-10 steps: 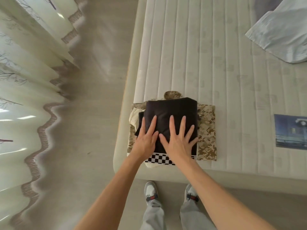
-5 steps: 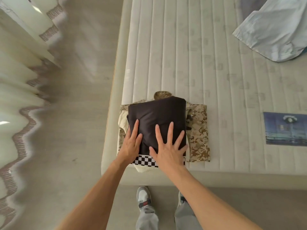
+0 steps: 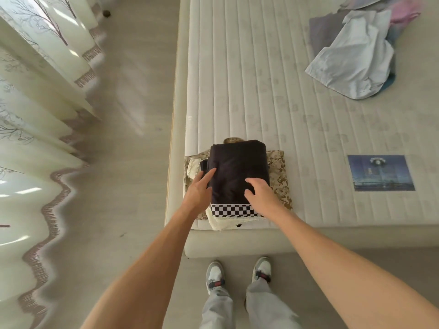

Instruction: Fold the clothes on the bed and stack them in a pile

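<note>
A folded black garment (image 3: 237,167) with a checkered hem tops a pile at the bed's near left corner. Under it lie a cream piece (image 3: 223,222) and a folded camouflage garment (image 3: 280,184). My left hand (image 3: 199,188) lies with straight fingers along the black garment's left edge. My right hand (image 3: 260,192) rests on its near right part, fingers loosely bent, holding nothing. A heap of unfolded clothes, light blue (image 3: 356,58) on top with grey and pink beneath, sits at the far right of the mattress (image 3: 237,79).
A blue printed label (image 3: 380,173) is on the mattress to the right. The bed's padded edge (image 3: 237,241) runs just before my shoes (image 3: 237,274). Curtains (image 3: 35,115) hang along the left, with bare floor between them and the bed.
Both hands have slid back from flat on the black garment toward its sides; the right fingers have curled. The view has pulled back, showing more of the unfolded heap.
</note>
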